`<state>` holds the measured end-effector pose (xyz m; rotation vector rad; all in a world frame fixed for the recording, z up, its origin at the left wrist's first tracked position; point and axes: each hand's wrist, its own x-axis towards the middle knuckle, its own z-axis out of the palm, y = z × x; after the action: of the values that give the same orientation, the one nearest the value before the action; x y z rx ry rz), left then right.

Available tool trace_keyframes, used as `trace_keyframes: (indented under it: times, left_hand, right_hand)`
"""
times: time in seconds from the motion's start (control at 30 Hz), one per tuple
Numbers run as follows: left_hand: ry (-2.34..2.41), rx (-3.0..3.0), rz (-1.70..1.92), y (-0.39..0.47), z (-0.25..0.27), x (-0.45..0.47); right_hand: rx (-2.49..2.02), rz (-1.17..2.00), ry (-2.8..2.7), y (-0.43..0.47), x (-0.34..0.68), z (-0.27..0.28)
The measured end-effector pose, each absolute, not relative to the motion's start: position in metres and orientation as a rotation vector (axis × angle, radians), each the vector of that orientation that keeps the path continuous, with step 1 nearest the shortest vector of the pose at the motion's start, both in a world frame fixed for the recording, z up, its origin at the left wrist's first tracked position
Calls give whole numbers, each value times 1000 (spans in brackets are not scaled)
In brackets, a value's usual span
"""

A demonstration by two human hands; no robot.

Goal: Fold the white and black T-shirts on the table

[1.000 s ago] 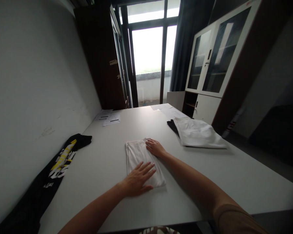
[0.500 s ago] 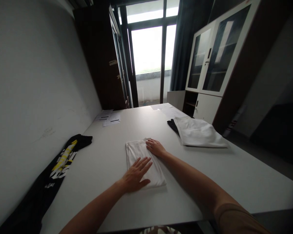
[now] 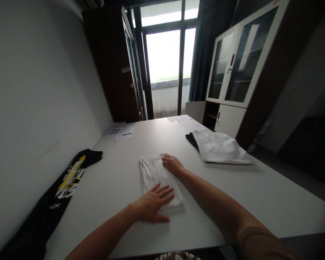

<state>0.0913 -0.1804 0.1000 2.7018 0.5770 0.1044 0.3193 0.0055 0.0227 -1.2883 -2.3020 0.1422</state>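
A white folded garment [image 3: 154, 172] lies flat on the white table [image 3: 103, 216] in front of me; its exact kind cannot be made out. My left hand [image 3: 154, 204] rests palm down across its near end, fingers spread, the thumb reaching past the near edge. At the far right corner of the cloth, my right hand [image 3: 173, 164] lies flat with its fingers stretched out. Neither hand grips the fabric. Layered folds show along the cloth's left side.
A larger white folded cloth [image 3: 219, 146] lies on a black one [image 3: 191, 140] at the right. Along the left wall is a black garment [image 3: 56, 195] with yellow and white print. Papers [image 3: 124, 133] lie at the far left, and a glass-door cabinet [image 3: 230, 68] stands at the right.
My left hand has slid toward me and slightly right over the folded garment, down to its near edge. The right hand has stayed in place.
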Motion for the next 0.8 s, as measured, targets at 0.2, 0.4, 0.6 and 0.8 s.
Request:
trace_keyframes:
  times: [0.2, 0.4, 0.6, 0.8]
  left_hand:
    - [485, 2750, 115, -183, 102, 94]
    - [727, 2836, 202, -174, 96, 89]
    - [684, 2775, 118, -174, 91, 85]
    - [676, 2769, 125, -174, 94, 86]
  right_hand:
    - [-1301, 137, -2304, 8, 319, 19]
    - [-1299, 152, -2304, 6, 319, 23]
    - [-1307, 146, -2308, 5, 319, 23]
    - [-1307, 130, -2310, 5, 319, 25]
